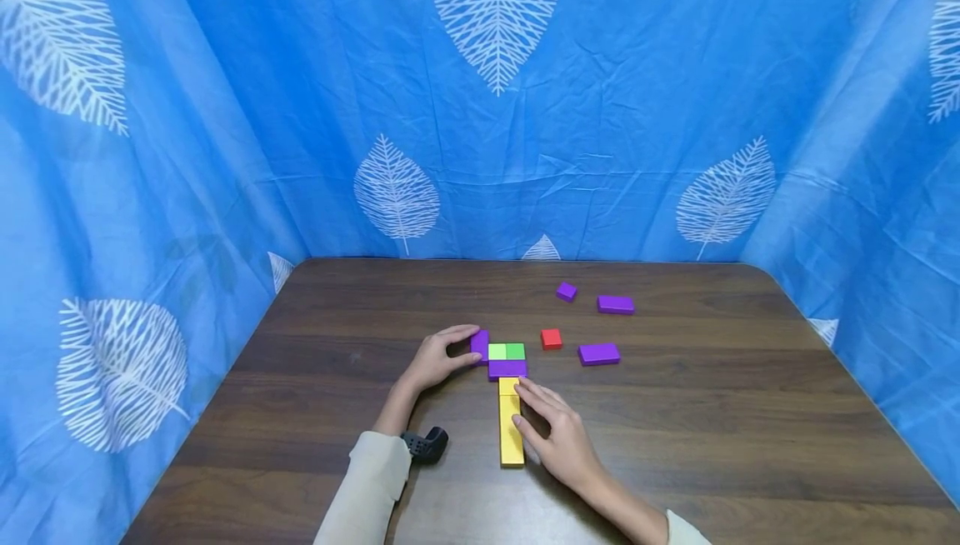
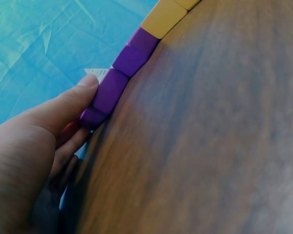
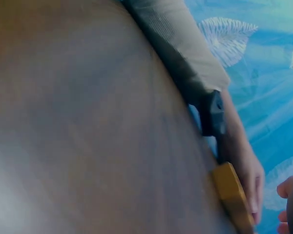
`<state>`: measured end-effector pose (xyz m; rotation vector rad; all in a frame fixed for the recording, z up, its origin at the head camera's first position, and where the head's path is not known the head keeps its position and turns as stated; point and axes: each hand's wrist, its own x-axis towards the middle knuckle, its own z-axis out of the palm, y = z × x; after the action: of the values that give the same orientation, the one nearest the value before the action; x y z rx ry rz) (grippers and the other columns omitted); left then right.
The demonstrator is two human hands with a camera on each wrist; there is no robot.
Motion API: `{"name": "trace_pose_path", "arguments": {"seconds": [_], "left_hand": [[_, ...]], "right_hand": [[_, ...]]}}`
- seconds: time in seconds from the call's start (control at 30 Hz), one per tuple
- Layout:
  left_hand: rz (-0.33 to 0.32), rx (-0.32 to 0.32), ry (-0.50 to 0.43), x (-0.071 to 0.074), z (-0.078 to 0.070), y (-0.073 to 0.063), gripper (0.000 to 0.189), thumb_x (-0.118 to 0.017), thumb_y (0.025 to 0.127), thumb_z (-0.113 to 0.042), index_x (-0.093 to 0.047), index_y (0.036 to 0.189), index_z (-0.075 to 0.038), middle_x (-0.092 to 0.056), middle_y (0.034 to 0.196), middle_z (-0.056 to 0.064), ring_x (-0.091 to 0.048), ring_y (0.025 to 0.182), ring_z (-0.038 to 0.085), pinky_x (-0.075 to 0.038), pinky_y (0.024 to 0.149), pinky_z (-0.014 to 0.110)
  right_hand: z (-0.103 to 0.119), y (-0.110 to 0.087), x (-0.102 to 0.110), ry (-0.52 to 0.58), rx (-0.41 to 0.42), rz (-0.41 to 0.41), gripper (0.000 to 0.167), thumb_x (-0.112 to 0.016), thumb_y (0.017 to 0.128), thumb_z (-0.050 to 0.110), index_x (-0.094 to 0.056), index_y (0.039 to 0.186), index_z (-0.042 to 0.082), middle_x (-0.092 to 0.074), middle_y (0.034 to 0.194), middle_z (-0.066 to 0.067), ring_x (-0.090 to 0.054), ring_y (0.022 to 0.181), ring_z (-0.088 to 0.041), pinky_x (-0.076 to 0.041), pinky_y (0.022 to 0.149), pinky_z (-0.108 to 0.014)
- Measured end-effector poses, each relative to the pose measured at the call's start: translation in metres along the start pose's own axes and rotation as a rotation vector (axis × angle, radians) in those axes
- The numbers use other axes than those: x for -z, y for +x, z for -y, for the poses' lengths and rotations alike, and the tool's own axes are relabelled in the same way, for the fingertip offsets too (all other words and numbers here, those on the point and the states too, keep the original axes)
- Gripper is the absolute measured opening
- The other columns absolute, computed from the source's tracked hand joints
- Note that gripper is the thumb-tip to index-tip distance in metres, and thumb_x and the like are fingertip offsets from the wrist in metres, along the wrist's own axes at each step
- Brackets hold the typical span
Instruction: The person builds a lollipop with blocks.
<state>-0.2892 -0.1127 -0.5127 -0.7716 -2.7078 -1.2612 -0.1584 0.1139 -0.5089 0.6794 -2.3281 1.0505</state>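
My left hand [image 1: 437, 359] pinches an upright purple block [image 1: 482, 347] by its ends, thumb nearer me and a finger at the far end. Right beside that block lie a light green square block [image 1: 497, 352] and a darker green one [image 1: 515, 351]. A purple block [image 1: 507, 370] lies crosswise just below the greens. Below it, a small yellow block [image 1: 507, 386] and a long yellow block [image 1: 511, 437] form a column toward me. My right hand [image 1: 558, 437] is at the column's right side, fingers loosely bent, fingertips overlapping its edge.
Right of the group sits a red square block [image 1: 551, 339], with a purple block [image 1: 598, 354] beside it. Farther back are another purple block [image 1: 615, 305] and a small purple one [image 1: 566, 292]. A blue leaf-patterned curtain [image 1: 600, 112] surrounds the wooden table [image 1: 712, 412].
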Motion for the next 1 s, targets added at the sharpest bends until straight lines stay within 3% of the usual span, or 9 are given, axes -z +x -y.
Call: {"name": "trace_pose_path", "arguments": {"seconds": [0.27,0.57,0.87,1.0], "left_hand": [[0.009,0.015,-0.01,0.0,0.0,0.0,0.052,-0.068,0.083,-0.038,-0.057,0.128,-0.013,-0.054,0.13,0.005,-0.045,0.123,0.024,-0.035,0.102,0.042],[0.016,0.024,-0.007,0.002,-0.004,-0.001,0.051,-0.068,0.083,-0.036,-0.057,0.128,-0.014,-0.053,0.131,0.005,-0.044,0.124,0.023,-0.034,0.103,0.041],[0.021,0.033,-0.002,0.001,-0.003,0.0,0.051,-0.068,0.083,-0.036,-0.057,0.128,-0.015,-0.053,0.131,0.004,-0.044,0.124,0.022,-0.034,0.103,0.04],[0.019,0.022,-0.006,0.002,-0.003,-0.001,0.051,-0.068,0.083,-0.035,-0.057,0.128,-0.013,-0.053,0.131,0.005,-0.044,0.124,0.022,-0.034,0.103,0.041]], "right_hand": [[-0.017,0.038,0.02,0.009,0.031,-0.011,0.04,-0.073,0.078,0.013,-0.064,0.115,0.002,-0.063,0.116,-0.01,-0.058,0.107,-0.026,-0.044,0.09,-0.046],[-0.072,0.072,0.035,-0.068,-0.114,0.021,0.045,-0.075,0.078,0.018,-0.062,0.118,0.003,-0.061,0.117,-0.015,-0.057,0.107,-0.033,-0.045,0.09,-0.047],[-0.099,0.082,0.04,-0.094,-0.257,0.239,0.049,-0.073,0.08,0.024,-0.06,0.122,0.002,-0.06,0.119,-0.017,-0.053,0.111,-0.036,-0.044,0.089,-0.05],[-0.104,0.085,0.041,-0.09,-0.289,0.29,0.046,-0.073,0.08,0.022,-0.062,0.12,0.003,-0.061,0.117,-0.017,-0.053,0.112,-0.035,-0.043,0.091,-0.05]]}}
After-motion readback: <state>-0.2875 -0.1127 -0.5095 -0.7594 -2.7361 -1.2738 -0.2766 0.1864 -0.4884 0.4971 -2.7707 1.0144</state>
